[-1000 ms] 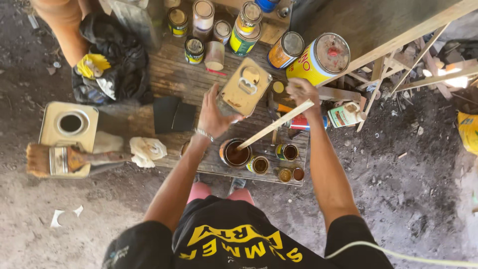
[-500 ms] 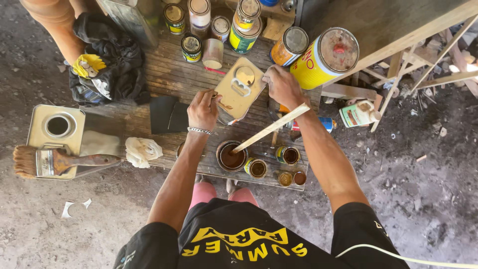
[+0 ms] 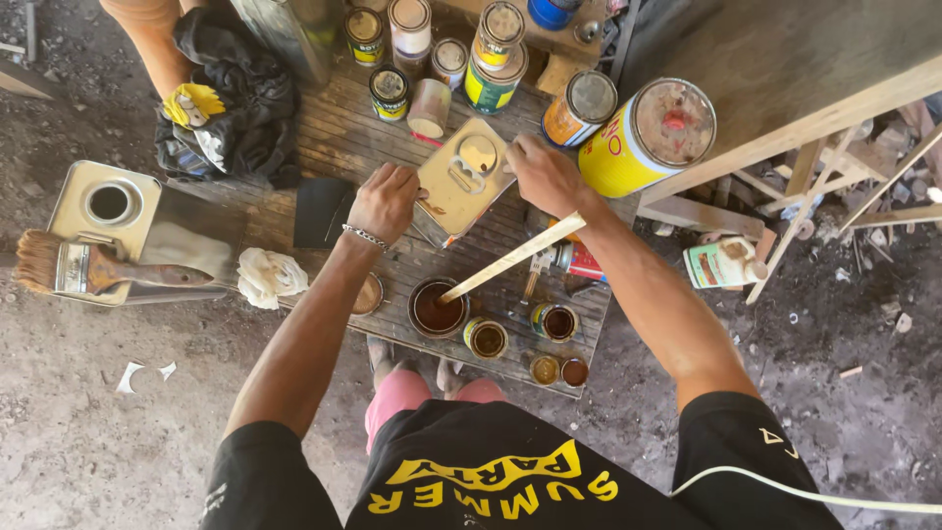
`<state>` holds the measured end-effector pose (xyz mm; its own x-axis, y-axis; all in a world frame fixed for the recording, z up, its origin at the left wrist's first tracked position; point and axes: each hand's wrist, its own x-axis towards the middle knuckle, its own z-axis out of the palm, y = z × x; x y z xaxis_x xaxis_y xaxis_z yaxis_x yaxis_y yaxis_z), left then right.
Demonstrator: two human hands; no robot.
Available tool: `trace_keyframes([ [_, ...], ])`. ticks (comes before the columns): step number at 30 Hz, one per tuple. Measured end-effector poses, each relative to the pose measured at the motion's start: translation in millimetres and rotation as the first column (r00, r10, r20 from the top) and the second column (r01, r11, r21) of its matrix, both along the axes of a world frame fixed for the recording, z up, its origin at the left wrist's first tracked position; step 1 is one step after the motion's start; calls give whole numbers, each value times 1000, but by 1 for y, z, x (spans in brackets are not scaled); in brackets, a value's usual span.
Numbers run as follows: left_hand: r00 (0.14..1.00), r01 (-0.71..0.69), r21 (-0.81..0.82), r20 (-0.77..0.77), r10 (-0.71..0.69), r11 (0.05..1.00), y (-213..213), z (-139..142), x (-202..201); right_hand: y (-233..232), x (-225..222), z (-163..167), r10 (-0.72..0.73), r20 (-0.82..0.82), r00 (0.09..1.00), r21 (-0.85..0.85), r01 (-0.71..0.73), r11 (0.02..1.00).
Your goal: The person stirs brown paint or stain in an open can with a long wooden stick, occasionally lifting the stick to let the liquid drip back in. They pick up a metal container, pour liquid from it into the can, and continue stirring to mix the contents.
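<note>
Both my hands hold a flat rectangular metal tin (image 3: 459, 186) with a round cap, tilted above a wooden pallet (image 3: 334, 137). My left hand (image 3: 385, 201) grips its left edge, and my right hand (image 3: 545, 175) grips its upper right corner. Just below the tin stands an open round can of brown liquid (image 3: 437, 307). A long wooden stick (image 3: 510, 260) leans in that can, its upper end running under my right wrist.
Small open cans (image 3: 486, 337) stand by the brown can. Several paint cans (image 3: 496, 59) and a big yellow can on its side (image 3: 648, 137) crowd the back. At left are a square tin (image 3: 108, 201), a brush (image 3: 88, 270), a white rag (image 3: 267, 275) and a yellow glove (image 3: 194, 103).
Both hands keep their hold on the tin, which has shifted slightly left. The stick stays in the brown can.
</note>
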<state>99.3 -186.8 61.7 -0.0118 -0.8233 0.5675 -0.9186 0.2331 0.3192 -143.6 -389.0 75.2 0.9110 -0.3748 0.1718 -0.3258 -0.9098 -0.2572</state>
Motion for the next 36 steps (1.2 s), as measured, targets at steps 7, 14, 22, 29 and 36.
trace_keyframes([
  [7,984,-8,80,-179,22,997,-4,-6,6,-26,-13,12,82,41,996,337,-91,937],
  [14,978,144,193,-179,-109,971,-10,-3,32,-26,-5,27,94,115,989,353,-129,927],
  [22,983,177,226,8,-183,958,-14,-7,32,-27,3,27,176,-155,972,172,-149,974],
  [29,979,173,275,-157,-133,946,-14,-5,27,-25,-1,27,118,-43,992,297,-101,950],
  [36,969,167,271,-225,-106,948,-10,6,23,-14,-8,32,112,-16,994,237,-105,966],
])
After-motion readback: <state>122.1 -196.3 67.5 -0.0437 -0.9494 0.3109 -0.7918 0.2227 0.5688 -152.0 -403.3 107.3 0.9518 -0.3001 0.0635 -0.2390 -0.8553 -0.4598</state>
